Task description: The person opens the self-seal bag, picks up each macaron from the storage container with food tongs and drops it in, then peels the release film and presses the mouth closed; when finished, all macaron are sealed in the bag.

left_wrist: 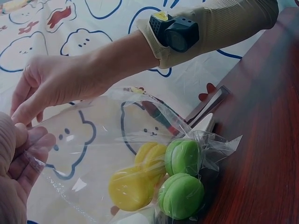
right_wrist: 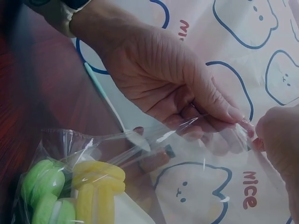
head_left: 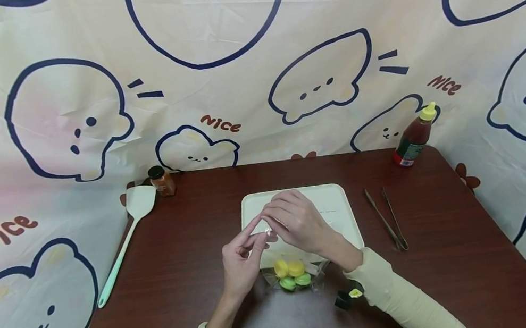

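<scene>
A clear plastic bag (left_wrist: 93, 158) hangs upright from both hands, its top edge stretched between them. Inside, at the bottom, lie two yellow macarons (head_left: 289, 268) and two green macarons (left_wrist: 181, 196). My left hand (head_left: 243, 262) pinches one side of the bag's top edge between thumb and fingers. Close beside it, my right hand (head_left: 298, 222) pinches the other side, the fingertips of both hands nearly meeting. In the right wrist view the left thumb presses the film against the fingers. Whether the bag's mouth is parted, I cannot tell.
Behind the hands lies a white tray (head_left: 339, 204) on the brown table (head_left: 192, 219). Metal tongs (head_left: 387, 223) are to its right, and a sauce bottle (head_left: 412, 140) stands at the back right. A spatula (head_left: 140, 201) and a small jar (head_left: 163, 182) are at the left.
</scene>
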Demonstrator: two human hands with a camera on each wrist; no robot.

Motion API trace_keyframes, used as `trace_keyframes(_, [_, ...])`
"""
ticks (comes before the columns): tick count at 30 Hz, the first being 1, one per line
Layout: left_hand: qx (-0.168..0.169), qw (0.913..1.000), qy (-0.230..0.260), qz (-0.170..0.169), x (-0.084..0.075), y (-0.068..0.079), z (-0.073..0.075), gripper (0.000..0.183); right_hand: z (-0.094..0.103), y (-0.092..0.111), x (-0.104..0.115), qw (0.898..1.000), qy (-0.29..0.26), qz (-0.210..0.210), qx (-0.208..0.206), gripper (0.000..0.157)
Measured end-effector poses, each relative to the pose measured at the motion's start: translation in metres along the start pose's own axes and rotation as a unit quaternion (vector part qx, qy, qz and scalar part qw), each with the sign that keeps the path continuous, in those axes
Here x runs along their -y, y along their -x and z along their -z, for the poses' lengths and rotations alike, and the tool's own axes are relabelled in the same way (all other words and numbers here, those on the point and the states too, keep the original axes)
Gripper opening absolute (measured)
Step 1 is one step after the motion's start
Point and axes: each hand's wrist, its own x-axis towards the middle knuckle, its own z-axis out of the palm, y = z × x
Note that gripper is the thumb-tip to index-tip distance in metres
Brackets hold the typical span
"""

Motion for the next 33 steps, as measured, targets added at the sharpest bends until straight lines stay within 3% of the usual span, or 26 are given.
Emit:
trace_keyframes(5, [-0.003, 0.9998, -0.011, 0.019, 0.000, 0.000, 0.000, 0.047, 0.001, 0.000, 0.000, 1.000, -0.010, -0.011, -0.006, 0.008])
trace_keyframes(12, [-0.011, 0.9993, -0.033, 0.015, 0.001, 0.000, -0.001, 0.048, 0.004, -0.001, -0.003, 0.999, -0.042, -0.022, -0.010, 0.009])
trace_keyframes(21, [-0.033, 0.9976, -0.059, 0.018, 0.002, 0.000, -0.004, 0.019, 0.019, -0.007, -0.013, 0.992, -0.099, -0.076, -0.031, 0.009])
trace_keyframes(25, [-0.041, 0.9975, -0.048, 0.031, 0.003, -0.001, -0.004, 0.013, 0.024, -0.007, -0.015, 0.989, -0.112, -0.098, -0.008, 0.008])
trace_keyframes(33, [-0.048, 0.9977, -0.029, 0.038, 0.003, -0.001, -0.002, 0.012, 0.039, -0.006, -0.017, 0.982, -0.099, -0.139, 0.082, 0.006])
